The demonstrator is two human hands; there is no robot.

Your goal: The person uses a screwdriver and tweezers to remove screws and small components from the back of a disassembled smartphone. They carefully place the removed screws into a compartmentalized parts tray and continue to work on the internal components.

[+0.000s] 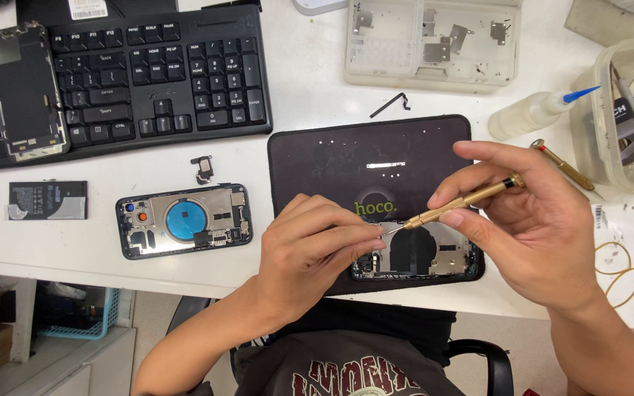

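Under the left hand (pixel 313 246), fingers curled down pinning it, lies the opened dark phone chassis (pixel 427 253); the right hand (pixel 530 220) pinches a slim brass screwdriver (pixel 464 202), tip by the left fingertips. Looks mid-unscrewing; next needs steady seating.

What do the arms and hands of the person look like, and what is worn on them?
Both forearms are bare up to the frame edge: no sleeves, gloves, watch or bracelet show. The left hand and the right hand carry no rings that I can see. The nails are short and plain. Below, a dark shirt with red and white print is visible.
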